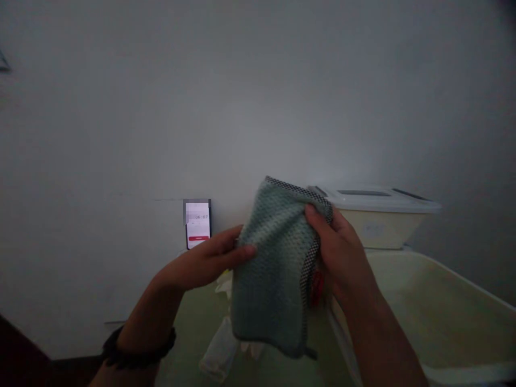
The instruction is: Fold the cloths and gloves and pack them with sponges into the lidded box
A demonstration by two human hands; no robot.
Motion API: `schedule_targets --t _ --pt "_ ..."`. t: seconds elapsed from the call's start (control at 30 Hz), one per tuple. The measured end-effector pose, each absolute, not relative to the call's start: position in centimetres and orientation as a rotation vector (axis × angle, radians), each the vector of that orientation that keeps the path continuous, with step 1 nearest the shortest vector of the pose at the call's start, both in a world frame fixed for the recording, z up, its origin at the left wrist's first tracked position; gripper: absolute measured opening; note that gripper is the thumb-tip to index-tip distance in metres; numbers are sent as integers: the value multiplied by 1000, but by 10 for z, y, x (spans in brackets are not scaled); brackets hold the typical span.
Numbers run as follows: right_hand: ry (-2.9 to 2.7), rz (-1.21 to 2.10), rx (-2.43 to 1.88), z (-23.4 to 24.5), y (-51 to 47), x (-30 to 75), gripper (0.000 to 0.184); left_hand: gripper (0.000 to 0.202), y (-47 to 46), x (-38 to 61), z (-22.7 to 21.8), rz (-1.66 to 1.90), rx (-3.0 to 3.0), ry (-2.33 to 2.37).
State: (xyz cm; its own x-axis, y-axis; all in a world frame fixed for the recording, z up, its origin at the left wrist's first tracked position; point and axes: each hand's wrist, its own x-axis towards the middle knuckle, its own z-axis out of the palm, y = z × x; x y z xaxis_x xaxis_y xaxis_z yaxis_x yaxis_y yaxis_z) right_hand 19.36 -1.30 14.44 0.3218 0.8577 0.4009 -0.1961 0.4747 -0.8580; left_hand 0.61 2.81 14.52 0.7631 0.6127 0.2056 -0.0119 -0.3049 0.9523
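A grey-green cleaning cloth (272, 274) with a black-and-white checked edge hangs between my two hands in the middle of the head view. My left hand (205, 258) pinches its left side, thumb on the front and fingers behind. At the upper right corner, my right hand (341, 250) grips the cloth with the thumb in front. A small loop sticks out from the cloth's lower right corner. Below and partly behind it lies a whitish, crumpled item (221, 349) whose kind I cannot make out. Something red (317, 287) shows behind the cloth near my right hand.
A phone (198, 224) with a lit timer screen stands against the wall at the left. To the right are a lidded white box (387, 217) and a large pale basin (451, 301). The greenish tabletop (185, 333) lies below my hands.
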Motion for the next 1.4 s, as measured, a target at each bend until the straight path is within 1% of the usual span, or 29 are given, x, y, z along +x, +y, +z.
schedule_targets --t 0.1,0.23,0.3,0.4,0.43,0.47,0.53,0.57,0.63,0.67,0.7,0.77,0.83,0.97,1.07,1.13,1.2,1.3,1.4 --pt "-853 875 -795 143 -6 192 30 29 26 7 148 835 1632 565" --pt "-850 1188 -803 143 -1 186 49 27 25 12 151 1069 1485 692" --pt "-900 1180 -826 142 -2 182 56 25 27 13 152 1161 1449 722" --pt "-1033 1097 -882 139 -4 177 73 23 31 14 150 1259 1410 765" --pt "-1086 1090 -880 138 -5 177 76 22 32 13 150 1268 1403 778" --pt "-1130 1090 -872 137 -6 177 73 23 33 13 150 1267 1400 791" --pt "-1170 1059 -857 137 -7 179 57 30 33 12 151 1256 1407 815" --pt "-1165 1017 -858 137 -7 180 49 40 34 11 152 1259 1416 821" --pt "-1154 911 -870 137 -6 185 44 67 34 9 153 1294 1454 813" --pt "-1161 864 -870 138 -6 188 44 75 35 8 153 1302 1489 799" --pt "-1177 829 -864 138 -6 190 45 77 36 6 153 1293 1537 780" --pt "-1235 787 -862 139 -7 196 45 67 38 3 153 1222 1653 740" --pt "-1297 765 -888 140 -9 202 41 55 39 0 151 1144 1751 713" --pt "-1415 818 -958 141 -12 211 32 49 43 -2 148 1091 1862 763" --pt "-1449 824 -1030 143 -15 216 33 39 46 -3 147 1039 1965 884" --pt "-1478 684 -1148 144 -17 217 34 26 47 -4 146 1009 2021 944" --pt "-1532 456 -1296 145 -19 217 31 19 47 -4 147 1026 2034 912" --pt "-1634 146 -1416 145 -24 215 26 16 43 -1 147 1063 1997 763" --pt "-1731 23 -1393 143 -27 210 29 15 36 6 147 1045 1998 717"
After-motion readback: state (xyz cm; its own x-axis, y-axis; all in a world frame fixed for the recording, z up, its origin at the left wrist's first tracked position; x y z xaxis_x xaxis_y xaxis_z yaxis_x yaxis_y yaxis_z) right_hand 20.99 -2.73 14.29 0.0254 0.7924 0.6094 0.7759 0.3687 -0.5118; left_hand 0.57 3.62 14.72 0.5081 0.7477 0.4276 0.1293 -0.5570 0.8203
